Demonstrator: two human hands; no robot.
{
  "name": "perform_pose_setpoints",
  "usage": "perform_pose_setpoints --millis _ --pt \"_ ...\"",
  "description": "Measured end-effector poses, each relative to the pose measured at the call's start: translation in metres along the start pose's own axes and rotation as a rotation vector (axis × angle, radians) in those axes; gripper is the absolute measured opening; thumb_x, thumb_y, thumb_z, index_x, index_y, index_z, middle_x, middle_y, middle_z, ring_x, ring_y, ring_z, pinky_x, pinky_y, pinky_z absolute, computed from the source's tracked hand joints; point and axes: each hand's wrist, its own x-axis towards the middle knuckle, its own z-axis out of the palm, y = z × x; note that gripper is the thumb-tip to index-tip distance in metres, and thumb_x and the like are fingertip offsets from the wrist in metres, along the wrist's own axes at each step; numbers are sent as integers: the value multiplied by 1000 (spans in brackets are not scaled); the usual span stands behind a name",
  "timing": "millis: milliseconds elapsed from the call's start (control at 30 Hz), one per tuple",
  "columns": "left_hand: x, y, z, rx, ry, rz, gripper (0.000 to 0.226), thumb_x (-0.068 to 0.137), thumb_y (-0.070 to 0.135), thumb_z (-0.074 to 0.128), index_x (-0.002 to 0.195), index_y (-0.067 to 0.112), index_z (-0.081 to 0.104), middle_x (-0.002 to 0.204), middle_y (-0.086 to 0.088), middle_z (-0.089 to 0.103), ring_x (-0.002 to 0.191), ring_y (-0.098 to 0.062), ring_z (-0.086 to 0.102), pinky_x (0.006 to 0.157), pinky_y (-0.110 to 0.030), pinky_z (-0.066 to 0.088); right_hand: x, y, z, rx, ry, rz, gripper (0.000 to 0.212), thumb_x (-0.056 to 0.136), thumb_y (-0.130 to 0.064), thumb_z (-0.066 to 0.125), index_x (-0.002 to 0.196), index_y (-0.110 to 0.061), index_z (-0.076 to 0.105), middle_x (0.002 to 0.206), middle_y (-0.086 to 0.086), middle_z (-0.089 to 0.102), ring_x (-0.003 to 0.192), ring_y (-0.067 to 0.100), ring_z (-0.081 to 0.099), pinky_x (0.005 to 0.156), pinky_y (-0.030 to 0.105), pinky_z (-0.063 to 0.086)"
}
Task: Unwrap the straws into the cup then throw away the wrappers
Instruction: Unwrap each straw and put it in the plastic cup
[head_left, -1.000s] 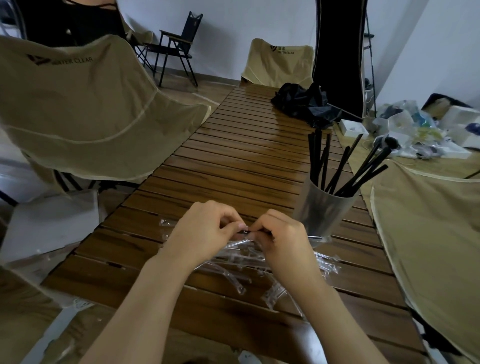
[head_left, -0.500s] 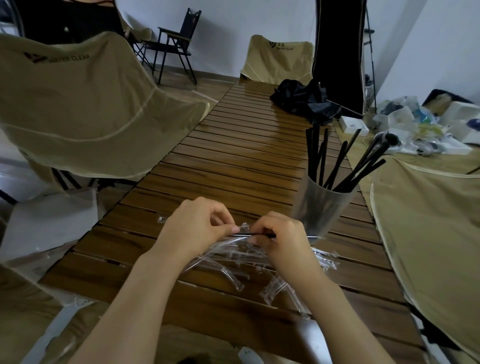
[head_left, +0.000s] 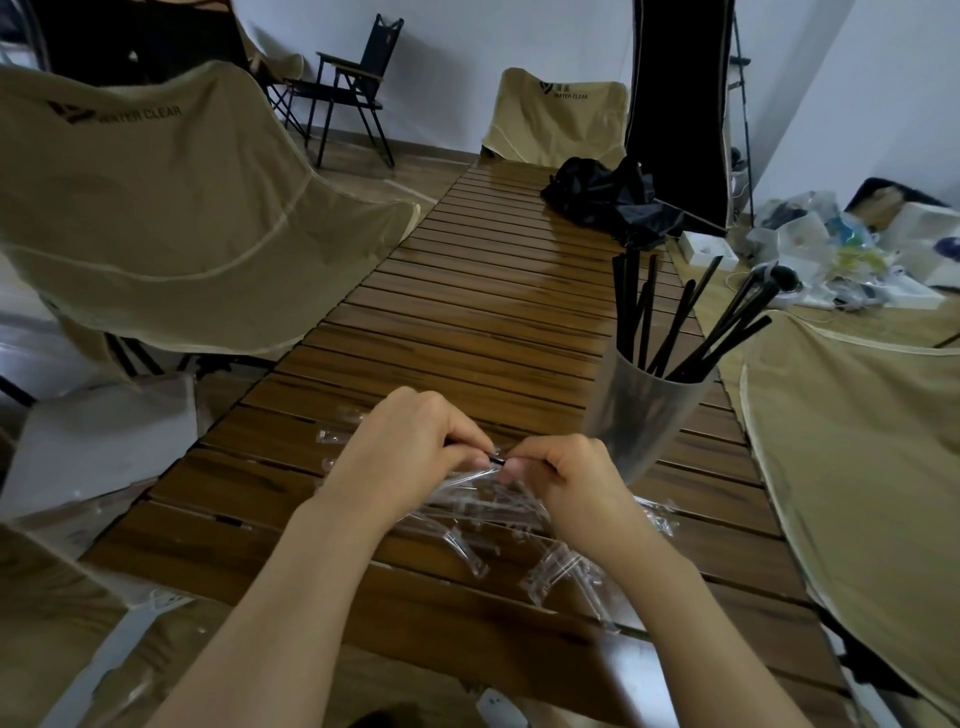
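Over the near part of the slatted wooden table, my left hand and my right hand meet, both pinching one black straw in its clear wrapper. Only a short black end of the straw shows between my fingertips. Under and around my hands lies a loose pile of clear wrappers. A translucent cup stands just right of my right hand, holding several unwrapped black straws that fan out upward.
Tan folding chairs stand to the left, at the table's far end and to the right. A black bag lies on the far table. Clutter of boxes and plastic fills the right floor.
My hands have stayed together over the wrapper pile. A short bare black end of the straw now shows between my fingertips.
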Motion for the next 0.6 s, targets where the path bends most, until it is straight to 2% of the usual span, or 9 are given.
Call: perform_pose_setpoints --millis 67,133,200,300,400,500,600 --pt "0 0 -2 8 10 56 16 82 31 74 97 34 77 81 28 68 77 14 61 83 -12 49 0 -1 -4 66 -38 52 22 96 -25 54 81 -22 71 52 -16 50 50 -2 46 49 11 36" --pt "0 0 -5 23 25 112 15 83 30 73 98 34 77 69 38 51 73 21 55 76 -3 39 0 0 -8 132 -78 99 27 97 -27 52 78 -21 71 49 -12 45 43 3 38 47 13 31" --pt "-1 -1 -7 30 39 148 15 84 29 72 97 34 77 66 38 45 77 23 53 72 -2 36 1 2 -11 187 -126 126 29 98 -27 50 79 -21 71 48 -12 42 44 4 33 46 18 30" --pt "-3 -2 -8 19 42 149 14 86 29 70 97 34 77 65 35 47 81 20 54 70 -3 36 -1 3 -13 168 -150 94 27 98 -27 51 82 -22 71 47 -11 44 44 4 34 45 18 30" --pt "-4 -3 -7 24 16 103 13 88 31 67 97 34 76 62 36 45 77 25 50 75 -6 34 -2 0 -11 50 -81 21 19 95 -26 55 87 -24 73 56 -11 56 47 3 44 46 16 38" --pt "-4 -3 -6 22 -23 55 13 89 36 65 97 37 75 71 34 59 70 22 54 80 -10 42 -1 -1 -10 -70 -31 -27 14 92 -23 60 94 -26 74 70 -12 62 61 0 56 59 14 48" --pt "-3 -10 -9 60 -108 -26 13 93 41 59 95 41 72 75 23 69 51 15 53 60 -8 40 -1 4 -11 -127 40 -45 14 88 -17 66 95 -23 76 81 -16 65 75 -4 60 69 8 47"
